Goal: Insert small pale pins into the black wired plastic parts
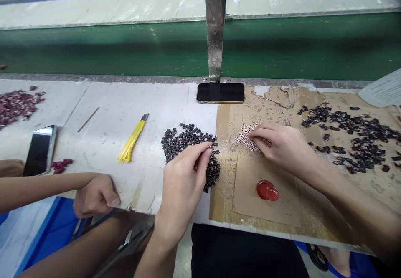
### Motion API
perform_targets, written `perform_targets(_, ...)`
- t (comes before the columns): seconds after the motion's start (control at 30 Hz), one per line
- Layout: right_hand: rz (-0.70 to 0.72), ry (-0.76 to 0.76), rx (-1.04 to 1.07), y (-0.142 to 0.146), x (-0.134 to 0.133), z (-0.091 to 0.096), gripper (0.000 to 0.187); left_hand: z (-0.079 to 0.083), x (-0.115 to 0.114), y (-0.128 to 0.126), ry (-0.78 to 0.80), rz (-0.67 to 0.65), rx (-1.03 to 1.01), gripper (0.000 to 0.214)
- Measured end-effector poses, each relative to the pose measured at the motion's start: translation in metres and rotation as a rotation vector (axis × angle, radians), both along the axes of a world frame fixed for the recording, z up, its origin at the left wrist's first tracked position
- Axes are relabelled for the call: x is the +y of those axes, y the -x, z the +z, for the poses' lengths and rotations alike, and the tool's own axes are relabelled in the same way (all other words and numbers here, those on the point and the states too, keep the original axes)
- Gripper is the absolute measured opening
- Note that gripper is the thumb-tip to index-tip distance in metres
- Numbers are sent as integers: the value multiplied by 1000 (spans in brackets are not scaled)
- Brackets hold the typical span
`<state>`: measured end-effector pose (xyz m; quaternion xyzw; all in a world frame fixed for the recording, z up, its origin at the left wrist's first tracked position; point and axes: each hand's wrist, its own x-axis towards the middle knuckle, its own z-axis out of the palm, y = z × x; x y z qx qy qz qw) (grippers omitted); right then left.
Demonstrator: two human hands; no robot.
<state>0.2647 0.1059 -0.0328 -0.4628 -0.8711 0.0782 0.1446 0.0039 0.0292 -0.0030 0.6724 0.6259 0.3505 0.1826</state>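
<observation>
My left hand (183,180) hovers at the pile of small black pieces (180,142), thumb and fingertips drawn together in a pinch. Whatever lies between those fingertips is too small to make out. Over on the cardboard, my right hand (278,144) pinches at the edge of a heap of tiny pale pinkish bits (246,138). Its fingertips touch the heap, and anything they hold is hidden. Below the right hand, a glossy red round piece (267,190), like a small dish or two overlapping discs, rests on the cardboard (263,213).
A yellow box cutter (134,138) and a thin brown stick (88,119) lie to the left. One phone (221,92) sits below a metal post (216,27); another phone (40,150) is near a co-worker's hand (95,196). More black pieces (366,144) spread right; dark red pieces (19,107) far left.
</observation>
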Motion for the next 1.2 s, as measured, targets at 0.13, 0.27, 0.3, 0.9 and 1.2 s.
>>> perform_targets(0.13,-6,19,36,-1,3,2,24,-8,32,-7,48,-102,303,20)
perform_targets(0.27,17,54,88,12,13,6,24,-16,48,-17,124,-139,408,24)
perform_targets(0.3,40,72,98,19,17,7,25,-16,49,-18,138,-139,421,25)
perform_targets(0.9,356,237,-150,85,54,5,27,9,-3,11,316,47,-498,20)
perform_targets(1.2,394,218,-235,89,51,18,26,12,-23,15,267,139,-550,17)
